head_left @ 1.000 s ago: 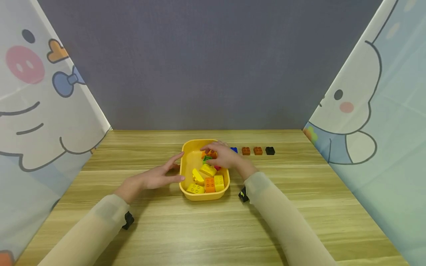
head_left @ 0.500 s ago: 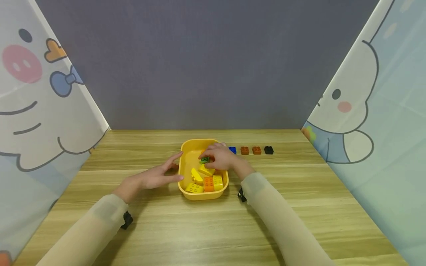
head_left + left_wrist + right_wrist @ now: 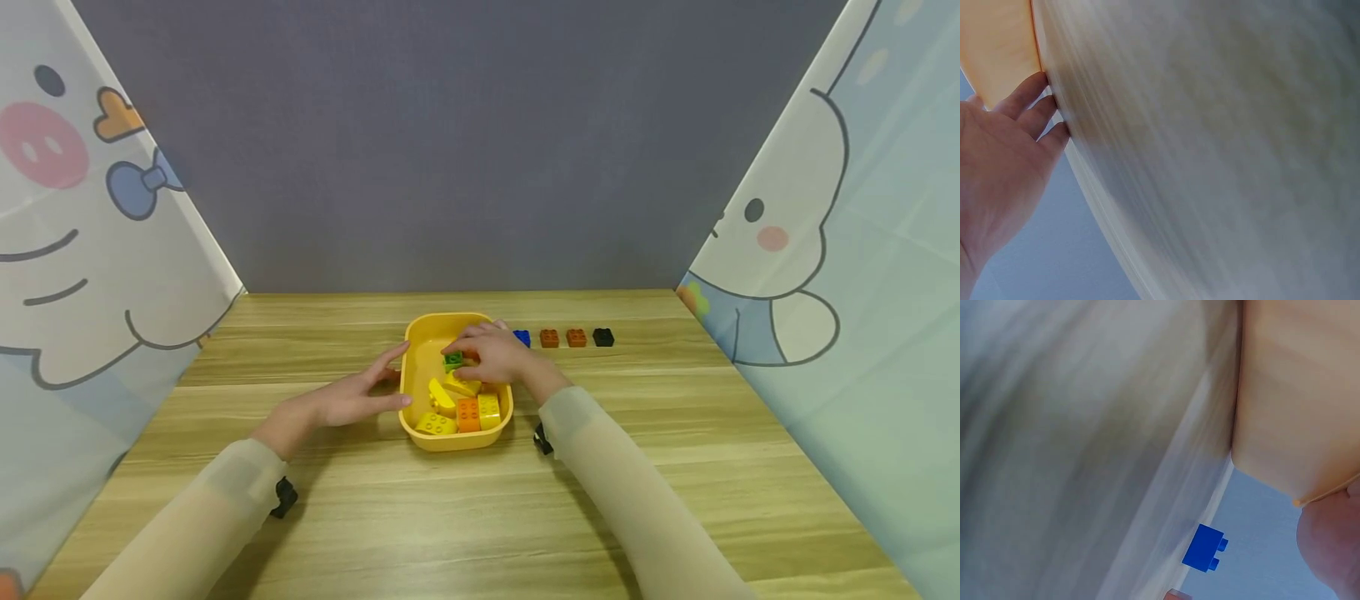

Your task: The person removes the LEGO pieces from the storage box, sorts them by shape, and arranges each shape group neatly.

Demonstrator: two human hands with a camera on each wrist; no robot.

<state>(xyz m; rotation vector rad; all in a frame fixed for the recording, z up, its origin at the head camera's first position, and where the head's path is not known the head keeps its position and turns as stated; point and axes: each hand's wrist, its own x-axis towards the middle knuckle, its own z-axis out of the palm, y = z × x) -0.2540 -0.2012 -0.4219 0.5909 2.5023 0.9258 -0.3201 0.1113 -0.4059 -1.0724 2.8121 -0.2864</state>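
A yellow tray [image 3: 408,392] holds several toy building bricks. My left hand [image 3: 351,400] is at its left side, fingers and thumb spread against the wall; in the left wrist view this hand [image 3: 1007,169] has its fingertips down at the table beside the tray. Reaching over the tray's right rim, my right hand [image 3: 497,354] pinches a green brick [image 3: 453,361] between thumb and fingers. Nearer in the tray lie yellow curved pieces [image 3: 442,398], an orange brick [image 3: 468,415] and yellow studded bricks [image 3: 489,411]. Whatever lies under the right palm is hidden.
Right of the tray, a row stands on the wooden table [image 3: 375,517]: a blue brick [image 3: 522,338], two brown bricks [image 3: 550,338] and a black brick [image 3: 603,337]. A grey panel [image 3: 465,150] rises behind, with printed cloth on both sides.
My right hand has shifted slightly left within the tray, and the green brick has moved left with it. The left hand stays at the tray's side. The head view has drifted a little.
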